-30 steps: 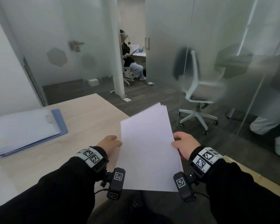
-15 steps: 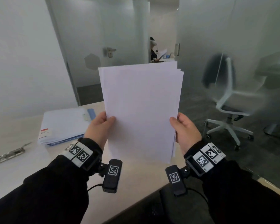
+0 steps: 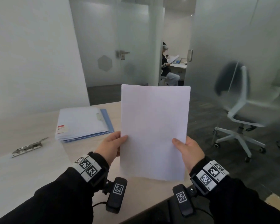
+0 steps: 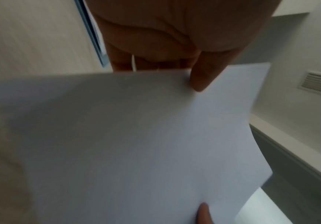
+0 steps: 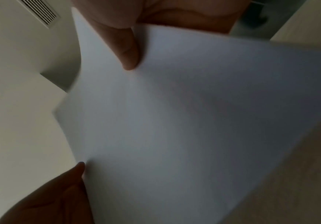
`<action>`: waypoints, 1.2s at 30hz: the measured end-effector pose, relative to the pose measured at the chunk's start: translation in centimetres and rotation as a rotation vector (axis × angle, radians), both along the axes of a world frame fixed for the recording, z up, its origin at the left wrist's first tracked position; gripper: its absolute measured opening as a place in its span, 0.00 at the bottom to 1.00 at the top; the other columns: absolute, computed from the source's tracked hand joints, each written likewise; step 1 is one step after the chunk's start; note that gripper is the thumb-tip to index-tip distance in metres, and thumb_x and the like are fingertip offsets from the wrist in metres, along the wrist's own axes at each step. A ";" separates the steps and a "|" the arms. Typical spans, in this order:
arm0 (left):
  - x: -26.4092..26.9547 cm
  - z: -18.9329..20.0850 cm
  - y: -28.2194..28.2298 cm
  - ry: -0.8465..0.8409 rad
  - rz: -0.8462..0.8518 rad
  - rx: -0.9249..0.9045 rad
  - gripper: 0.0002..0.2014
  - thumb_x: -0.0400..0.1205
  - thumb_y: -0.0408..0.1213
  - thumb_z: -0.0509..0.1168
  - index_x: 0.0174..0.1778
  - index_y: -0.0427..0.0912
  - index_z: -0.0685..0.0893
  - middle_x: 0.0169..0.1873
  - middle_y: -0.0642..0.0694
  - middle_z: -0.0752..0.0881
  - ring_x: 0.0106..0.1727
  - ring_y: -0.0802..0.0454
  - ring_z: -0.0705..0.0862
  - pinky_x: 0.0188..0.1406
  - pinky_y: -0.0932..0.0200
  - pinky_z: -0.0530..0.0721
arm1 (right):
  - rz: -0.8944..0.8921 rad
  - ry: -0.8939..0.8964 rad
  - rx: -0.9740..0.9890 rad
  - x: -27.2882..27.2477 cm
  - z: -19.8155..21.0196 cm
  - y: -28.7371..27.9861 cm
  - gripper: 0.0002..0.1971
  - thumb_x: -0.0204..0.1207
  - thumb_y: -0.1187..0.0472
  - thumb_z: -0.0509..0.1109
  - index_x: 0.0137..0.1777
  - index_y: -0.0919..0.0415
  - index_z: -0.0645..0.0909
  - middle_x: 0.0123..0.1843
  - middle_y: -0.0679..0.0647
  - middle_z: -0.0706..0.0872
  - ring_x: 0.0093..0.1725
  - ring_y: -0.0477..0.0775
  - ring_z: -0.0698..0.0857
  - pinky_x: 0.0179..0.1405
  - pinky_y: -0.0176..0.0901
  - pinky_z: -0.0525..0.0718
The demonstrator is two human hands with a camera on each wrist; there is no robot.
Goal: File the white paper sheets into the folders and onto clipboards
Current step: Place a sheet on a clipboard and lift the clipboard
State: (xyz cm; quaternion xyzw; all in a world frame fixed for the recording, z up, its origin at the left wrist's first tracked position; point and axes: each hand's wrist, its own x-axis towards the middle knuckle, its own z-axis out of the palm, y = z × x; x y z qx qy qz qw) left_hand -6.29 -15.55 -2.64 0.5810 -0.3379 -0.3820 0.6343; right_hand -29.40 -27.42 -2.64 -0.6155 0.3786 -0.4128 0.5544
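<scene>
Since half a second ago, the paper sheets (image 3: 154, 131) are sitting lower and squarer in the middle of the frame, upright above the table (image 3: 39, 167). Both the left hand (image 3: 111, 145) and the right hand (image 3: 188, 149) are pinching the stack's side edges, thumbs on the front. Filing is looking barely begun for this stack: the folders (image 3: 82, 123) are lying stacked at left of centre, and a metal clip (image 3: 28, 147) is waiting at far left.
</scene>
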 end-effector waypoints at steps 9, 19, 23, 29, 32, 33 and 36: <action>12.1 -0.4 10.6 0.015 0.466 0.309 0.07 0.80 0.42 0.64 0.43 0.47 0.87 0.34 0.53 0.92 0.35 0.53 0.85 0.29 0.62 0.66 | 0.187 0.040 0.065 6.8 0.6 3.5 0.08 0.83 0.62 0.63 0.55 0.56 0.84 0.49 0.55 0.91 0.48 0.56 0.88 0.41 0.46 0.81; 16.8 -2.7 22.2 0.342 0.718 0.244 0.10 0.83 0.38 0.62 0.42 0.36 0.83 0.32 0.41 0.91 0.36 0.47 0.84 0.32 0.57 0.76 | 0.425 0.076 0.185 19.0 -0.5 10.2 0.09 0.81 0.64 0.66 0.49 0.51 0.86 0.51 0.56 0.92 0.52 0.62 0.90 0.61 0.63 0.84; 15.9 -2.9 24.8 0.342 0.588 0.259 0.19 0.83 0.49 0.64 0.55 0.35 0.86 0.51 0.36 0.91 0.49 0.39 0.89 0.46 0.48 0.86 | 0.555 0.137 0.263 22.4 -1.6 14.0 0.08 0.81 0.66 0.66 0.54 0.56 0.85 0.52 0.59 0.91 0.52 0.63 0.89 0.59 0.62 0.85; 17.1 -2.9 28.9 0.190 0.656 0.437 0.10 0.78 0.25 0.67 0.54 0.32 0.86 0.51 0.27 0.90 0.52 0.27 0.89 0.55 0.26 0.84 | 0.760 0.250 0.397 25.7 -2.5 17.7 0.11 0.80 0.66 0.67 0.59 0.67 0.84 0.52 0.63 0.91 0.47 0.63 0.89 0.44 0.50 0.86; 18.1 -2.9 31.1 0.197 0.735 0.535 0.10 0.75 0.24 0.71 0.46 0.40 0.81 0.50 0.28 0.88 0.50 0.28 0.89 0.54 0.25 0.83 | 0.795 0.295 0.467 26.2 -2.3 17.7 0.11 0.80 0.59 0.65 0.57 0.63 0.84 0.49 0.63 0.91 0.44 0.64 0.87 0.39 0.52 0.89; 18.3 -2.9 31.6 0.205 0.742 0.552 0.11 0.74 0.24 0.72 0.46 0.40 0.81 0.50 0.29 0.88 0.49 0.28 0.89 0.54 0.26 0.84 | 0.804 0.313 0.476 26.4 -2.3 17.6 0.13 0.80 0.57 0.65 0.58 0.63 0.83 0.50 0.63 0.92 0.44 0.66 0.88 0.40 0.55 0.89; 19.0 -3.3 32.4 0.140 0.720 0.641 0.20 0.70 0.29 0.76 0.57 0.40 0.81 0.54 0.32 0.87 0.52 0.31 0.89 0.58 0.31 0.85 | 0.807 0.348 0.484 27.1 -2.2 17.5 0.18 0.78 0.54 0.67 0.62 0.64 0.83 0.52 0.67 0.92 0.46 0.68 0.91 0.48 0.62 0.89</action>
